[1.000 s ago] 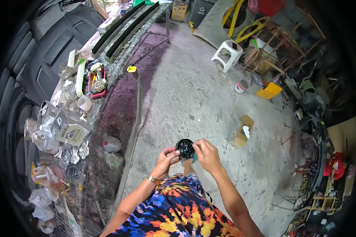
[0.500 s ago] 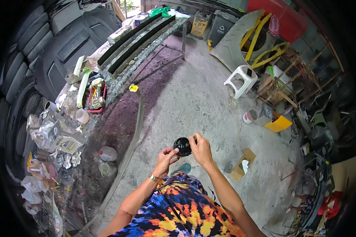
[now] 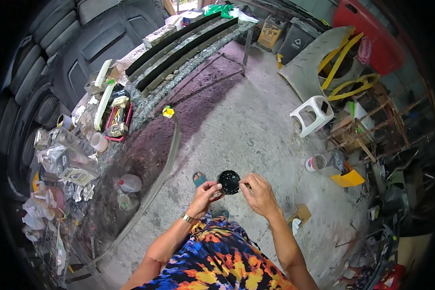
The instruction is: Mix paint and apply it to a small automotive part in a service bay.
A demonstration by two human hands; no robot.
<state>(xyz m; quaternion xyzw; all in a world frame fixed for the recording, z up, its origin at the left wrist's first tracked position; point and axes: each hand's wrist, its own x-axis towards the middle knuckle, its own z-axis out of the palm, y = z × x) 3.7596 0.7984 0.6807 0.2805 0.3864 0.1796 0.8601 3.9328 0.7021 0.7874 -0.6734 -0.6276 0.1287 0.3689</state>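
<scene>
A small round black cup (image 3: 228, 181), glossy inside with a ragged-looking rim, is held up in front of my body. My left hand (image 3: 205, 197) grips it from the left, thumb at the rim and fingers bent beneath. My right hand (image 3: 260, 194) is closed, its thumb and fingertips pinched together right at the cup's right edge. Whatever sits between those fingertips, if anything, is too small to make out.
On the left stands a cluttered workbench (image 3: 145, 108) bearing two long black strips (image 3: 179, 41), a cordless drill (image 3: 119, 118) and a white cup (image 3: 99, 142). A white stool (image 3: 312, 115), a bucket (image 3: 316, 163) and a cardboard piece (image 3: 302, 212) are to the right.
Both hands and the black cup have shifted slightly right, and the cup's inside shows more. A sandalled foot has come forward left of the cup. The whole view has turned somewhat.
</scene>
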